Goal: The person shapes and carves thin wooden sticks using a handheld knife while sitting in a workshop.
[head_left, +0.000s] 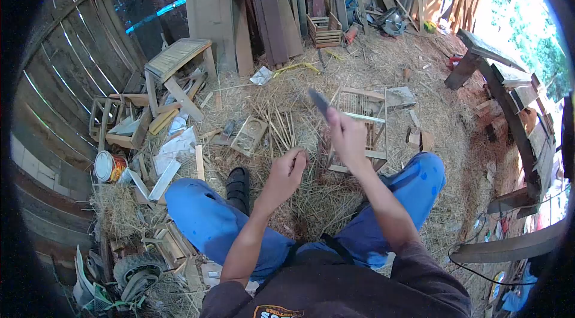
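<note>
My right hand (348, 141) is closed around a knife (318, 101), its broad grey blade pointing up and to the left and its handle hidden in my fist. My left hand (286, 173) is closed in a pinch to the left of it and lower; what lies between the fingers, if anything, is too small to make out. Just beyond my left hand, a bunch of thin sticks (280, 129) lies on the straw. A slatted wooden cage (375, 97) stands behind and beside my right hand, partly covered by it.
Straw and shavings cover the ground. A small wooden frame box (249, 136), a paint can (110, 167) and a low wooden stool (178, 57) are to the left. Boards (263, 12) lean at the back near a slatted crate (324, 30). A wooden bench (521, 102) runs along the right.
</note>
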Motion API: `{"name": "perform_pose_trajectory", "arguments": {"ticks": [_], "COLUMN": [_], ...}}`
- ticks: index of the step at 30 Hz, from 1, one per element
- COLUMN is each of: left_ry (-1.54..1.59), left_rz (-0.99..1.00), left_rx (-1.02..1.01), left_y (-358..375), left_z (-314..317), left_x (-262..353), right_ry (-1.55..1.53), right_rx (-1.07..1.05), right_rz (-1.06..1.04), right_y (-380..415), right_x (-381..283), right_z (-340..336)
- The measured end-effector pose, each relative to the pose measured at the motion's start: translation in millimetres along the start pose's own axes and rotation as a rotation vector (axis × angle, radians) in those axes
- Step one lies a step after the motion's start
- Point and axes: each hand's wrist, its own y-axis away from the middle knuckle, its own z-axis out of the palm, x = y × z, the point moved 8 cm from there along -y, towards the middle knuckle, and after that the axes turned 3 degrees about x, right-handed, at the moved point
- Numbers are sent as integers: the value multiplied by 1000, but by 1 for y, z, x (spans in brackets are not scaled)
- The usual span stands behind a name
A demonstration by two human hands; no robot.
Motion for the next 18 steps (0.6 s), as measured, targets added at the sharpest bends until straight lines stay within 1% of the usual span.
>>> {"name": "perform_pose_trajectory", "arguments": {"ticks": [3, 4, 6, 7, 8, 11, 12, 15, 16, 18], "left_ry": [4, 12, 24, 23, 19, 24, 31, 14, -1, -32], "left_rz": [54, 25, -33, -19, -5, -22, -39, -30, -29, -26], "left_rx": [43, 33, 18, 25, 31, 23, 12, 26, 20, 11], "left_y": [-2, -2, -2, -1, -1, -2, -1, -1, -1, 0], "left_z": [3, 4, 1, 0, 0, 1, 3, 0, 0, 0], "left_x": [-2, -5, -8, -4, 1, -3, -6, -7, -6, -3], "right_ry": [17, 28, 67, 83, 93, 44, 5, 103, 49, 33], "right_rx": [16, -88, -88, -88, 59, 20, -22, -138, -4, 20], "right_rz": [-194, -207, -224, -234, -266, -135, -182, -250, -279, -108], "right_y": [21, 36, 31, 24, 12, 13, 26, 33, 22, 3], "right_x": [-11, -14, -18, -21, -15, 0, -9, -21, -24, -7], "right_z": [8, 16, 11, 10, 5, 6, 11, 15, 4, -2]}}
